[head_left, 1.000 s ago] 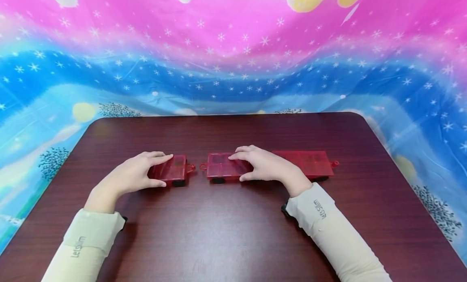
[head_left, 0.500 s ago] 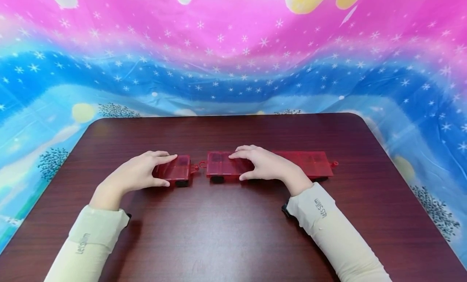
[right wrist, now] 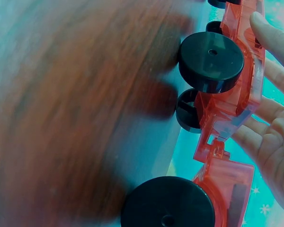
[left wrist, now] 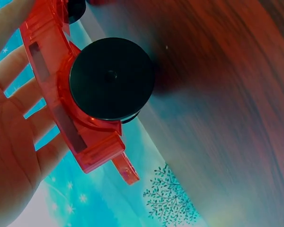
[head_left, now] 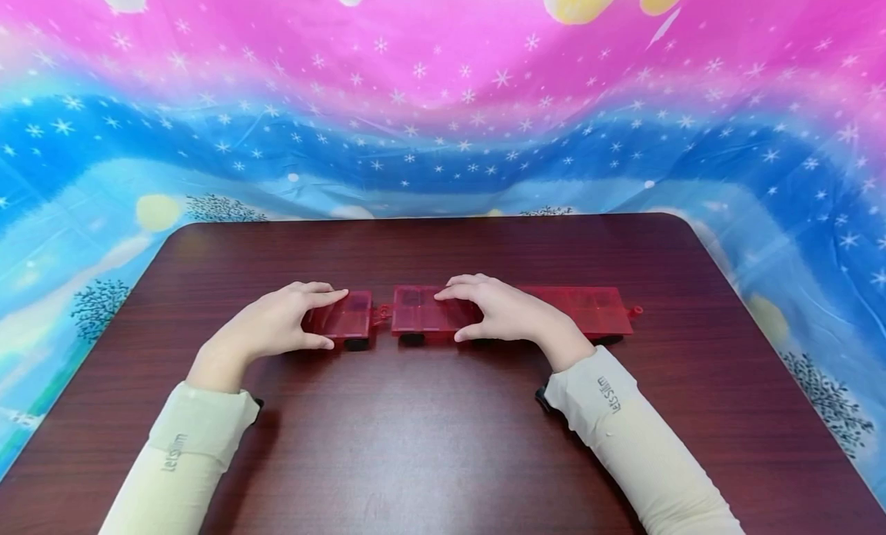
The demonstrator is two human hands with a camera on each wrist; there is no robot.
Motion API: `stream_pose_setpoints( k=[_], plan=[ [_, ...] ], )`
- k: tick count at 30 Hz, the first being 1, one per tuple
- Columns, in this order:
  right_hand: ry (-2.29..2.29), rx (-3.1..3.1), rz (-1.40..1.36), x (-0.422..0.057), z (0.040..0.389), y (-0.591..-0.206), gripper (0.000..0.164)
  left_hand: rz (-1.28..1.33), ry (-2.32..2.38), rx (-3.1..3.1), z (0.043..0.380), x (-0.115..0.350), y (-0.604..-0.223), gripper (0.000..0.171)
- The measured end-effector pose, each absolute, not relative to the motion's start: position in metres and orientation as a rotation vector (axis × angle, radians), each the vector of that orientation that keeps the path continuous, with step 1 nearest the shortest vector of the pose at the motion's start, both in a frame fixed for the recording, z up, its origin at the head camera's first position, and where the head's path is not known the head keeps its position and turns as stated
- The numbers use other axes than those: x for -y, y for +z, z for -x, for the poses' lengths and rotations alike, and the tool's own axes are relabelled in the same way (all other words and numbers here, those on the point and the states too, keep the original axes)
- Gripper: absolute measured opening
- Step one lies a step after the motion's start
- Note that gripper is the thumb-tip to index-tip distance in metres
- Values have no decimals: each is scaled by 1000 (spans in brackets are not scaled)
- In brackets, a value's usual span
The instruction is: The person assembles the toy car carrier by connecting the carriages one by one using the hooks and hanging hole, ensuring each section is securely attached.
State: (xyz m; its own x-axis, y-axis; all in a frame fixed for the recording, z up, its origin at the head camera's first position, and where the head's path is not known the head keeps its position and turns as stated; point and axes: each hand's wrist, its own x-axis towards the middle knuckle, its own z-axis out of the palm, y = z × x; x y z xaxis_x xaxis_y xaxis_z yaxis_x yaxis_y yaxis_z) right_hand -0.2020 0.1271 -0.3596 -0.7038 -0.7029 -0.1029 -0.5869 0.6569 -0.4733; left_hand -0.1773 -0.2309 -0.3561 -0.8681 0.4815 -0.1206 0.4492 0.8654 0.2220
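Observation:
My left hand (head_left: 277,320) grips a short translucent red toy car base (head_left: 358,312) with black wheels, thumb on the near side and fingers on the far side. In the left wrist view one wheel (left wrist: 112,78) faces the camera. My right hand (head_left: 501,312) holds a second red car base (head_left: 411,306) the same way. Between these two cars the red hitches (head_left: 382,314) overlap; whether they are hooked cannot be told. Behind the right hand lies a third red car base (head_left: 598,308), and the right wrist view shows a linked hitch (right wrist: 217,150) between two cars.
The cars stand in a row on a dark brown wooden table (head_left: 415,435) with rounded far corners. A pink and blue patterned cloth (head_left: 443,120) hangs behind the table and along both sides.
My left hand has slid its car base to the right, so the gap to the middle car has closed and the hitches meet. The right hand and its cars stay in place.

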Motion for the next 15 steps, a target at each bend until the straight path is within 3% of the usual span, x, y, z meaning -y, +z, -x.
stream_pose_setpoints(
  k=[15],
  plan=[
    [-551,-2618,1070,-128,205,-363,63,-687,292,-2850,179,228,-359,82]
  ],
)
